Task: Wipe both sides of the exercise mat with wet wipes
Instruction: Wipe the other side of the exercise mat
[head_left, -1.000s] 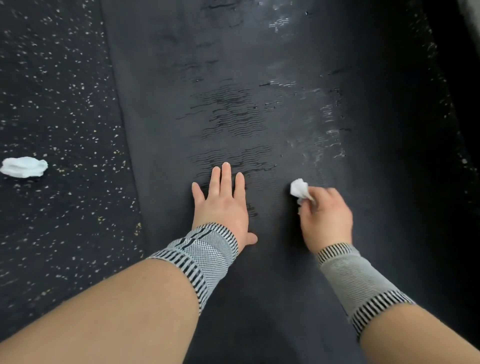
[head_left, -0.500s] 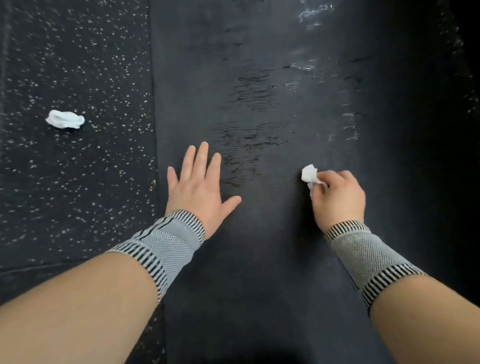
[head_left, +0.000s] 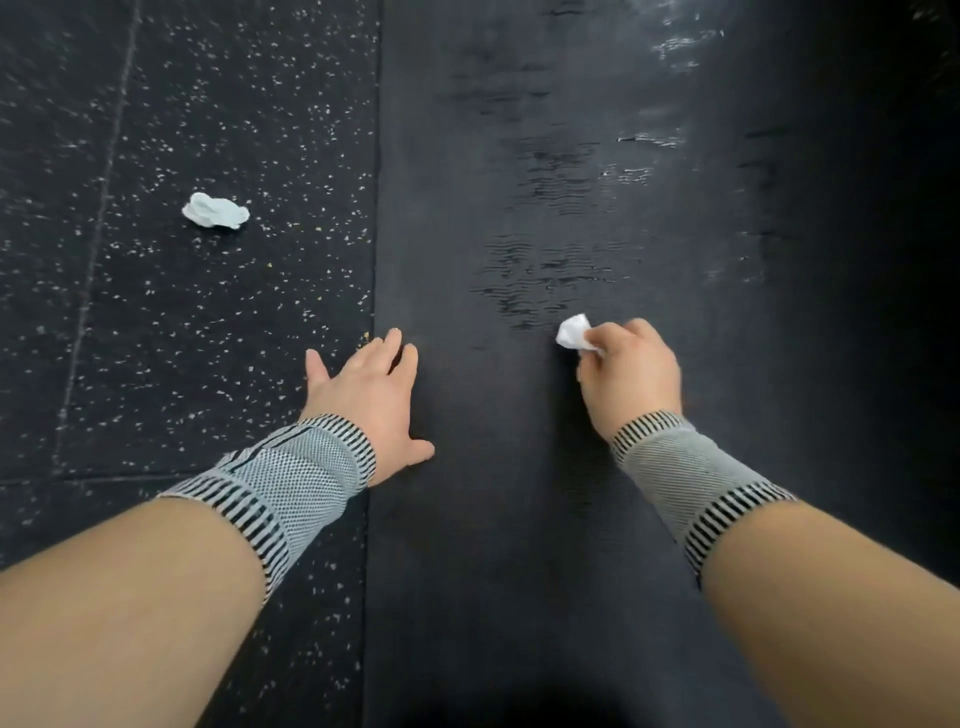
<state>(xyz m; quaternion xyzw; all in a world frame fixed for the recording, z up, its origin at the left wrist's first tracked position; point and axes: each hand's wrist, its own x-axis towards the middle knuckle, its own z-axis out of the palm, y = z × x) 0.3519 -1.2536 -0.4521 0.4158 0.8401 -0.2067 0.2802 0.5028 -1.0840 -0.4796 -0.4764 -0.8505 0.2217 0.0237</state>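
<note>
Speckled floor (head_left: 182, 338), exercise mat (head_left: 519, 571) right edge in shadow, right hand (head_left: 631, 376) hiding wet wipe (head_left: 573, 332)

Floor (head_left: 171, 322): black rubber tiling, flecked with pale specks — seam lines (head_left: 91, 249) visible between tiles. Far right edge falls into deep shadow.

Black mat (head_left: 519, 519), white wipe (head_left: 573, 332), white-speckled black floor (head_left: 208, 338).
</note>
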